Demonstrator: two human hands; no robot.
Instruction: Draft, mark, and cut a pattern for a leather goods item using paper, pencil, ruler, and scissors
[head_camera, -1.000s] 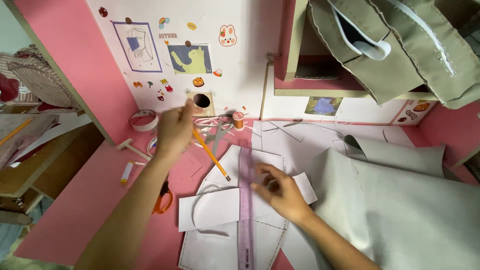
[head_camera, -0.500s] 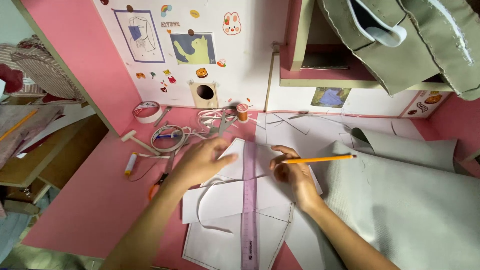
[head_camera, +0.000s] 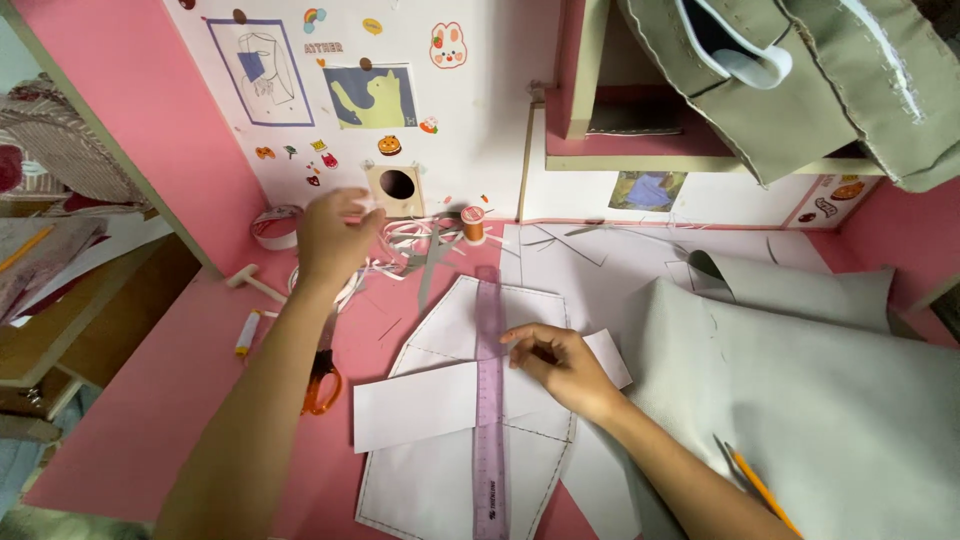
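The right hand (head_camera: 560, 362) lay flat and open on the white paper pattern (head_camera: 450, 400), just beside the purple ruler (head_camera: 489, 400). The left hand (head_camera: 335, 235) pinched something small over the paper scraps (head_camera: 415, 245).

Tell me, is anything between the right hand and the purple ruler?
No, nothing visible. The right hand rests on the white paper strip right beside the purple ruler, with its fingers at the ruler's edge. The left hand is farther off, up by the tangle of paper trimmings.
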